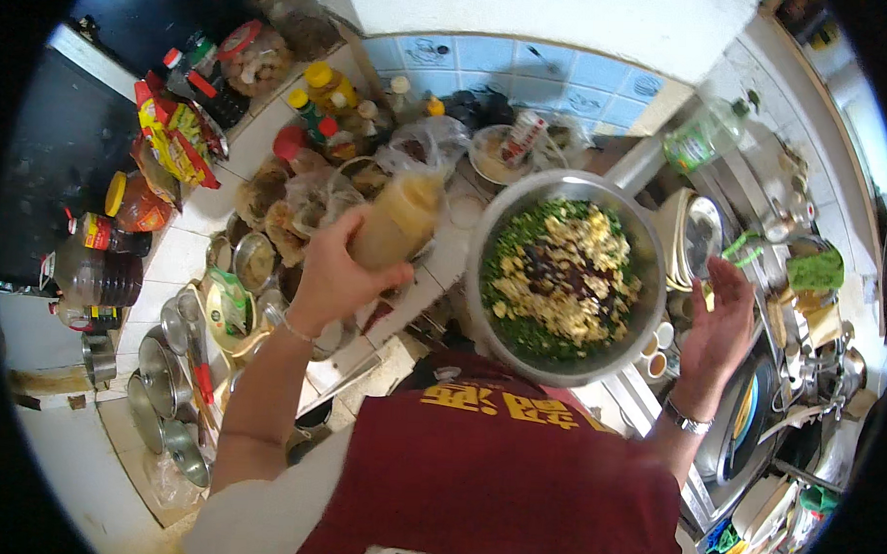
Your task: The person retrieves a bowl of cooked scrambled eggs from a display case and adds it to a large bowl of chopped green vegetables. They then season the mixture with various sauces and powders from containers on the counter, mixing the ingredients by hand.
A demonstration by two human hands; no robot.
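My left hand [341, 273] is closed around a plastic jar [398, 220] of pale tan contents, blurred at its top and held above the counter, left of the bowl. A large stainless steel bowl [480, 329] stands before me. Chopped green leaves [536, 353], crumbled cooked egg [587, 242] and dark reddish-brown bits [561, 274] lie in it, the egg and dark bits on top. My right hand [720, 323] is raised just right of the bowl, fingers apart, holding nothing. A watch is on that wrist.
Sauce bottles, a red-lidded jar [257, 54] and seasoning packets [174, 132] crowd the tiled counter at left. Pot lids [163, 366] lie lower left. Behind the bowl are a smaller bowl [491, 158] and plastic bags. Stacked plates [679, 234], cups and a sink edge are at right.
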